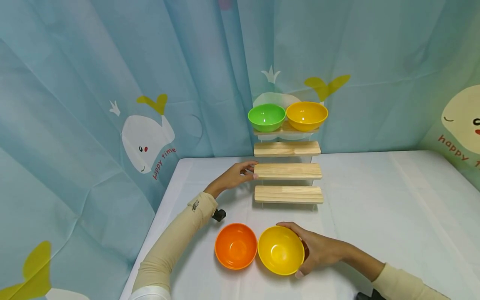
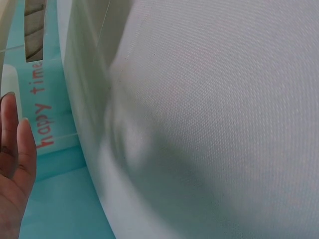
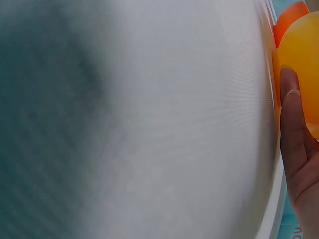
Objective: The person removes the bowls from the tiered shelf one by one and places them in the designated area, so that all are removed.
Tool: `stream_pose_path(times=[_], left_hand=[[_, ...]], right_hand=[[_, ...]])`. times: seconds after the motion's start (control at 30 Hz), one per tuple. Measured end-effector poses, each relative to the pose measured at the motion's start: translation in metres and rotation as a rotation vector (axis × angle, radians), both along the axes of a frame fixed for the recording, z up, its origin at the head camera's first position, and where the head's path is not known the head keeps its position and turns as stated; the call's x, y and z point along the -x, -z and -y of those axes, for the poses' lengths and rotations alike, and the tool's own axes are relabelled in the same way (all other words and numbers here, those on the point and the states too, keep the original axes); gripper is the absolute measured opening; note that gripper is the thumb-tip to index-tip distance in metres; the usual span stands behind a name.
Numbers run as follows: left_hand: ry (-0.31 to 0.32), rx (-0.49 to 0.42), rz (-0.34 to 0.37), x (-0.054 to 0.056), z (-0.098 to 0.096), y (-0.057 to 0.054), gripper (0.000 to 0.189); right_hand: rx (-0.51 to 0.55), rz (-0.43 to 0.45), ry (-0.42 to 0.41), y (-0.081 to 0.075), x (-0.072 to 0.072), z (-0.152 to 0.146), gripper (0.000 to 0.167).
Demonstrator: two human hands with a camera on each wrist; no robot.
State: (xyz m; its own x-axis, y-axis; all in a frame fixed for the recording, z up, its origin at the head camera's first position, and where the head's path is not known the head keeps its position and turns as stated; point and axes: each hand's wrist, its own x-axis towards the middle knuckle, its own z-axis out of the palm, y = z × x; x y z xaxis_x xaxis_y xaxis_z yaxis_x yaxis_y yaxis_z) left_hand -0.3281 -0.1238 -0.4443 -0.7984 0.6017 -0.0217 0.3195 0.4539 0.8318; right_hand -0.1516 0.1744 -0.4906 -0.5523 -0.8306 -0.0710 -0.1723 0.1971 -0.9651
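My left hand (image 1: 235, 175) is at the left end of a step on the tiered wooden shelf (image 1: 288, 171), its thumb and fingers gripping the edge. In the left wrist view, only part of that hand (image 2: 15, 164) shows at the side. Low in the head view, my right hand (image 1: 318, 250) holds a yellow bowl (image 1: 281, 250) by its right side, fingers behind and thumb in front. Right beside this bowl, on its left, an orange bowl (image 1: 236, 246) sits upright on the white table. The right wrist view shows fingers (image 3: 293, 129) along the yellow bowl's outer wall.
On the shelf's top step stand a green bowl (image 1: 266, 117) and an amber-yellow bowl (image 1: 306, 116), side by side. The lower steps are bare wood. A blue curtain (image 1: 210, 83) with whale prints hangs behind the white table (image 1: 375, 216).
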Motion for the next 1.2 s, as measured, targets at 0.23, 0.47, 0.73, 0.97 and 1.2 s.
stream_pose_path(times=[0.23, 0.47, 0.73, 0.97, 1.2], left_hand=[[0.000, 0.004, -0.006, 0.000, -0.001, -0.001, 0.060], [0.006, 0.005, -0.021, 0.000, -0.001, -0.002, 0.060], [0.005, 0.003, -0.014, 0.000, -0.001, -0.002, 0.060], [0.005, 0.011, -0.006, -0.001, -0.001, -0.001, 0.062], [0.002, 0.007, -0.004, -0.003, -0.001, 0.000, 0.061]], right_hand=[[-0.003, 0.010, 0.007, 0.001, 0.000, -0.001, 0.103], [-0.001, 0.024, 0.004, 0.000, 0.000, -0.002, 0.109], [-0.011, 0.007, 0.024, -0.008, 0.004, -0.012, 0.117], [0.052, -0.093, 0.057, -0.025, 0.014, -0.029, 0.112], [0.039, -0.216, 0.168, -0.053, 0.027, -0.048, 0.111]])
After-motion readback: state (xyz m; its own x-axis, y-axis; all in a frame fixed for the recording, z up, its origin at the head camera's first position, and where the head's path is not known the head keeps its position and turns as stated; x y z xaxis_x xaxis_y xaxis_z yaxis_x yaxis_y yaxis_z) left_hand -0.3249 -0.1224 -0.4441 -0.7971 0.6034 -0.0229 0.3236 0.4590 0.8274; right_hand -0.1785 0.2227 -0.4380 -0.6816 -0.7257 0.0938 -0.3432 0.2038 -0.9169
